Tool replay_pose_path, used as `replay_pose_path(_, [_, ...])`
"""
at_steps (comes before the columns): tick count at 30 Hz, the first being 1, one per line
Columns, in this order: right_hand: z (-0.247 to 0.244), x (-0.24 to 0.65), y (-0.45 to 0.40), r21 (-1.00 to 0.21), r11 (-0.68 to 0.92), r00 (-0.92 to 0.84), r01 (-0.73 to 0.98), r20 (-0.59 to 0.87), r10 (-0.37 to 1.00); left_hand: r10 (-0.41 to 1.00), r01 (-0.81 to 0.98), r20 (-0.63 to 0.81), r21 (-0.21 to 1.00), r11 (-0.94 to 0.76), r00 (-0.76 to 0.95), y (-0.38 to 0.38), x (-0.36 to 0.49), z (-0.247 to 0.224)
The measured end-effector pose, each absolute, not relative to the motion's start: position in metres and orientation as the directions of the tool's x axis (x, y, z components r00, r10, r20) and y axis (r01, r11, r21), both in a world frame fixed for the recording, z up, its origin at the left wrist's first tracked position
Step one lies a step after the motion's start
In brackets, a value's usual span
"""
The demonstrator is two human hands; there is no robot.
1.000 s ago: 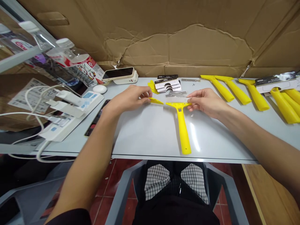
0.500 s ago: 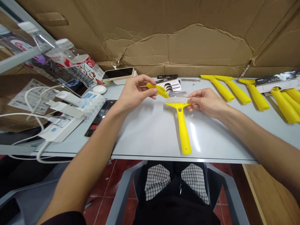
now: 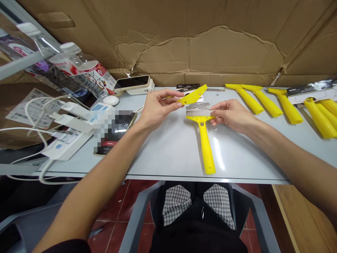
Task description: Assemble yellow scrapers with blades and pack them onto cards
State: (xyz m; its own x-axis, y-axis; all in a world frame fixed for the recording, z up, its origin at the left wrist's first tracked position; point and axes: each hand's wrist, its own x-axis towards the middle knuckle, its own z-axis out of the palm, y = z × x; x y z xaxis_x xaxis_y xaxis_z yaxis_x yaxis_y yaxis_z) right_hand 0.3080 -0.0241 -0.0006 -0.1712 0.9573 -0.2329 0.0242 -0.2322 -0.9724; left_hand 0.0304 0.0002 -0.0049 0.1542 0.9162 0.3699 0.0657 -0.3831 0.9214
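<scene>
Pinched between the thumb and fingers of my left hand (image 3: 162,107) is a yellow plastic cover piece (image 3: 193,95) with small holes, raised above the table. A yellow scraper (image 3: 206,147) lies with its handle toward me. Across its head rests a flat metal blade (image 3: 196,111). The thumb and fingers of my right hand (image 3: 228,113) grip the blade's right end at the scraper head. Just behind, more loose metal blades (image 3: 204,105) overlap on the table, partly hidden by the cover piece.
Several yellow scraper handles (image 3: 288,107) lie on the right, by a black-and-white package (image 3: 312,92). A phone (image 3: 122,128), a power strip (image 3: 68,142) with cables and plastic bottles (image 3: 92,70) occupy the left. A cardboard wall (image 3: 205,56) stands behind the table (image 3: 163,154).
My left hand has moved slightly right and turned the yellow cover piece, so its far end points up and right. My right hand stays on the blade, and the scraper has barely shifted.
</scene>
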Motion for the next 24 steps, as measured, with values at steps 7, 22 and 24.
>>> replay_pose_path(7, [-0.001,0.308,-0.024,-0.971,-0.239,-0.169,0.032,-0.241,0.956,0.925,0.022,0.356,0.932,-0.362,0.131,-0.007,0.037,-0.002])
replay_pose_path(22, [0.006,0.304,-0.026,-0.971,-0.237,-0.199,0.030,-0.238,0.951,0.963,0.109,0.158,0.977,-0.185,0.218,-0.020,0.048,-0.005])
replay_pose_path(24, [0.007,0.304,-0.027,-0.972,-0.234,-0.202,0.034,-0.236,0.951,0.963,0.137,0.149,0.973,-0.183,0.226,-0.018,0.046,-0.005])
